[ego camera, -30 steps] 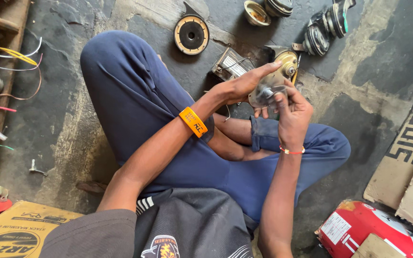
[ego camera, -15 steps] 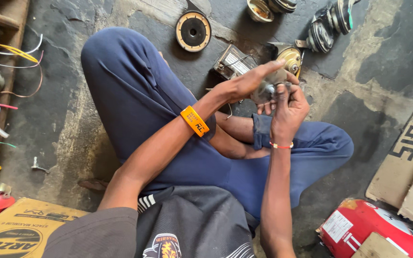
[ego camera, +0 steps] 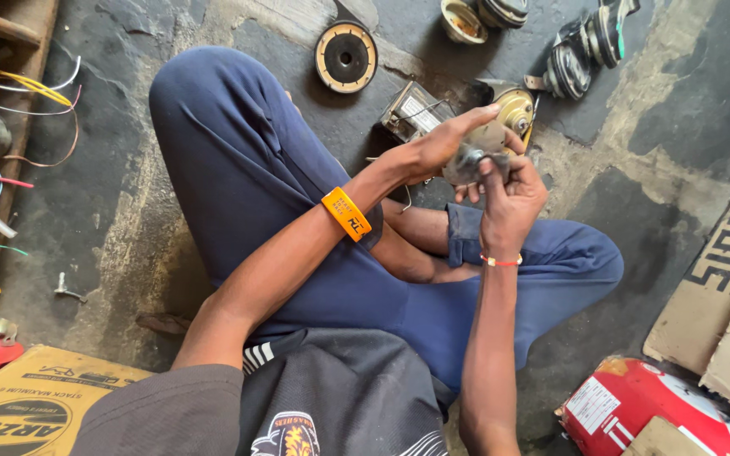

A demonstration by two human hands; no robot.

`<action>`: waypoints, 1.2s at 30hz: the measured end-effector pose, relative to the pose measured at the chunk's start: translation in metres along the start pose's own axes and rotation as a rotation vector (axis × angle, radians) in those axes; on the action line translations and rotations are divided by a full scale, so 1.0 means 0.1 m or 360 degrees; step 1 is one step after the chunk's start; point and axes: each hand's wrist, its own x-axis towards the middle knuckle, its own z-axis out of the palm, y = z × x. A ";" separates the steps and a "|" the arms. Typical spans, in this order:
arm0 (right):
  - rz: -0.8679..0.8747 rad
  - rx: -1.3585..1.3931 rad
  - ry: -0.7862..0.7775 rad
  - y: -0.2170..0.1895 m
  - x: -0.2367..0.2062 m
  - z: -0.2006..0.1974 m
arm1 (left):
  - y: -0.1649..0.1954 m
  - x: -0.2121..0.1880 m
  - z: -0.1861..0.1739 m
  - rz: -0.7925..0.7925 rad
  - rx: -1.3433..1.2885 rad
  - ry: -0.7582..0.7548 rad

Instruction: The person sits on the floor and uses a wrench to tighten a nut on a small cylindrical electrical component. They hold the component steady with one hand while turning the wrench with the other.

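Grey metal fills both of my hands: a small round motor part sits just above my crossed legs, over the concrete floor. Seen from my head, my left hand wraps the part from the left side, index finger stretched along its top, so that grip is closed around it. My right hand comes up from below, its fingers pinching the part's near face beside a short shaft; that grip is closed on the same piece. An orange wristband rings my left forearm, and a thin red band circles my right wrist.

On the floor just past my hands lie a small boxy unit with a label and a brass-coloured round housing. A black and tan disc lies farther off, and more round parts lie near the top edge. Loose wires trail at the far left. A yellow cardboard box lies by my left side, a red cylinder by my right, with flat cardboard beside it.
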 end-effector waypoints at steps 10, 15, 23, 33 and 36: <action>0.0047 0.0042 0.0168 0.10 0.04 0.02 | -0.05 0.04 0.00 0.0080 0.0119 0.0065; 0.0050 0.0002 -0.0110 -0.04 0.05 -0.05 | 0.02 -0.02 -0.01 -0.0028 -0.0003 -0.0047; 0.0080 0.0389 0.0004 -0.42 0.01 -0.28 | 0.19 -0.13 0.05 -0.0047 -0.0208 -0.0227; -0.0575 -0.1846 -0.0691 -0.58 0.10 -0.14 | -0.13 -0.03 0.09 0.1120 0.1848 0.0403; 0.0167 -0.1503 -0.0476 -0.20 0.09 -0.19 | -0.11 -0.13 0.12 0.0694 0.1813 0.0471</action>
